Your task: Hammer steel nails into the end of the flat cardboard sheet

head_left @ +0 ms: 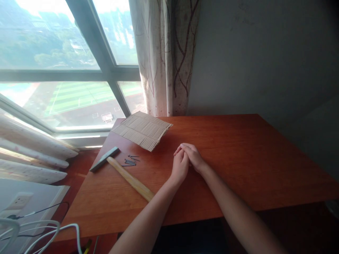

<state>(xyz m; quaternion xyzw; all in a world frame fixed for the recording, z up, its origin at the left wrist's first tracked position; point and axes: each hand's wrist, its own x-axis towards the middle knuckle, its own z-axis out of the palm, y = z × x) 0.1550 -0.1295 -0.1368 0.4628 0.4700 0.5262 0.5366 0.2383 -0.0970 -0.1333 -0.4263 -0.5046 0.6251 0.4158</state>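
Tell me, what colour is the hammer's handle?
The handle is pale, light-tan wood, clearest in the head view.

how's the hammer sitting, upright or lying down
Lying down: the hammer rests flat on the table, with its wooden handle and metal head both against the tabletop.

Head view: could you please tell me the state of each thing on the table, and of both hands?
Left hand, clasped with the right hand, resting on the table.
Right hand, fingers over the left, holding nothing.
Hammer, lying flat, untouched.
Nails, loose, lying beside the hammer head.
Cardboard, flat sheet, untouched, at the far left corner.
Curtain, drawn aside.
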